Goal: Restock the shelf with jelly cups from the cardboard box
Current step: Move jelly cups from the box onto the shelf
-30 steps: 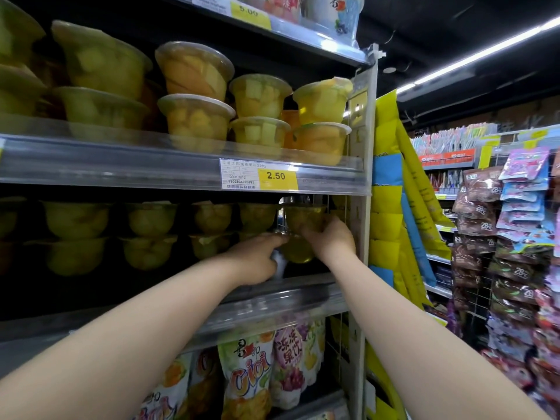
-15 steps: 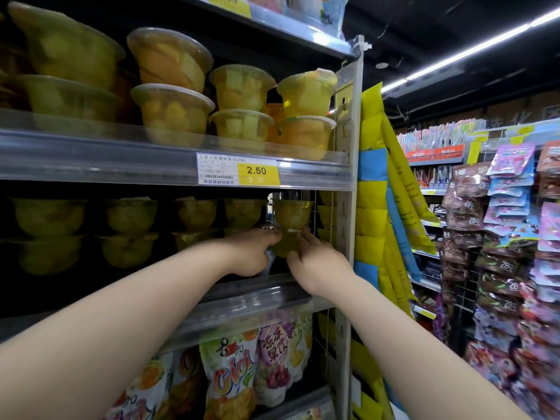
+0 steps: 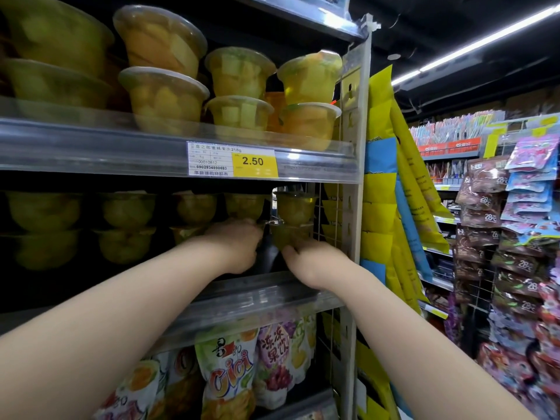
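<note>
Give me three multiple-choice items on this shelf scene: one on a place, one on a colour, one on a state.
1. Where does the right hand hold a jelly cup?
A the top shelf
B the right end of the shelf under the price tag
C among the hanging pouches

2. The panel behind 2.50 is:
A red
B blue
C yellow

3. That jelly cup:
A stands upright under a second cup
B lies on its side
C hangs from a hook

Key: B, the hand reaches in below the tag, at the shelf's right end. C, the panel is plainly yellow. A, the second cup sits on it.
</note>
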A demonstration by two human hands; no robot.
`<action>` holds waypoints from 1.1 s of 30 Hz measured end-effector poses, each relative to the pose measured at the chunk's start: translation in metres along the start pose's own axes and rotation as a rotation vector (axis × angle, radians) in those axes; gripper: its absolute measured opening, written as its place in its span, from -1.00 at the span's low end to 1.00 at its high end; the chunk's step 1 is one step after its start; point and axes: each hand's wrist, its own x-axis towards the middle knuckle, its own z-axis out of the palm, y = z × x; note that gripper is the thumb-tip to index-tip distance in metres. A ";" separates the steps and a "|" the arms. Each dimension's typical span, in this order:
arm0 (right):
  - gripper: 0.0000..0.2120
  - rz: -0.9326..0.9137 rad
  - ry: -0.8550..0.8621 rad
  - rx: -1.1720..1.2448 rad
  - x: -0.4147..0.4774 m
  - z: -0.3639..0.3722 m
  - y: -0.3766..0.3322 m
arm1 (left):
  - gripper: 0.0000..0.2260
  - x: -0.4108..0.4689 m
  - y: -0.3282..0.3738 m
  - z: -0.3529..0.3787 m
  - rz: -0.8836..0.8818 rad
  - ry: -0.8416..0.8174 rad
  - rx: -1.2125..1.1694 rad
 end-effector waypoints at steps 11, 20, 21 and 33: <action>-0.45 0.015 -0.098 -0.037 0.007 -0.012 -0.011 | -0.54 -0.005 -0.008 -0.003 0.041 -0.033 0.045; -0.52 -0.011 -0.104 0.039 0.017 -0.008 -0.013 | -0.55 -0.014 -0.008 -0.003 0.035 -0.043 -0.077; -0.51 0.001 -0.107 0.047 0.015 -0.008 -0.013 | -0.55 -0.016 -0.008 -0.005 0.033 -0.046 -0.107; -0.36 -0.144 0.530 0.046 -0.070 0.059 -0.034 | -0.54 -0.127 -0.043 -0.003 -0.078 0.075 -0.200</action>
